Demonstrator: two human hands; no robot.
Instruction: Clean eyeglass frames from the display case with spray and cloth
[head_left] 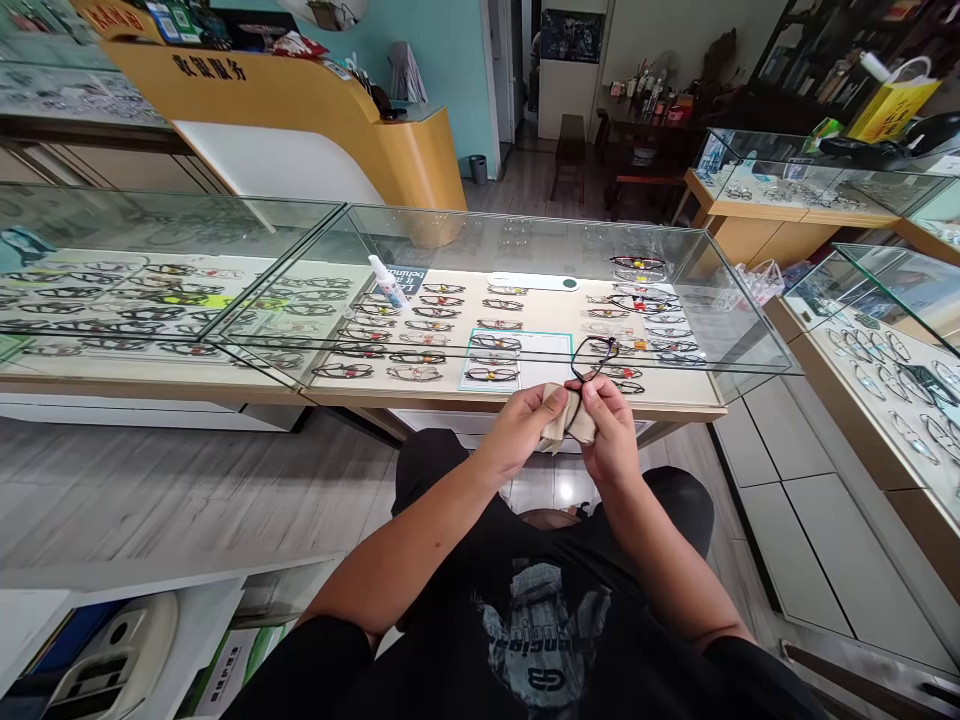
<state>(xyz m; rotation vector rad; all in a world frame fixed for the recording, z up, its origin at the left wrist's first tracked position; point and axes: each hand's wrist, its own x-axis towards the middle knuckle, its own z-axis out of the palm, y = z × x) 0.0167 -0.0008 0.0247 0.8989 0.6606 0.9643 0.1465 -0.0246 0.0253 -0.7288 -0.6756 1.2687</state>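
Just over the front edge of the glass display case, my two hands are close together around a dark-framed pair of eyeglasses (594, 352). My left hand (519, 425) is closed, pinching a beige cleaning cloth (555, 425) between thumb and fingers. My right hand (611, 428) grips the eyeglasses, with part of the cloth folded beneath its fingers. One rim of the glasses sticks up above the right hand; the rest is partly hidden by the cloth and fingers. A white spray bottle (388, 282) stands upright to the left on the case.
Rows of eyeglasses lie inside the glass display case (450, 390) before me. More cases (892, 470) stand at the right. Behind is a wooden cashier counter (420, 170); at lower left, a white shelf (202, 580) holds a device. My knees are under the case's front edge.
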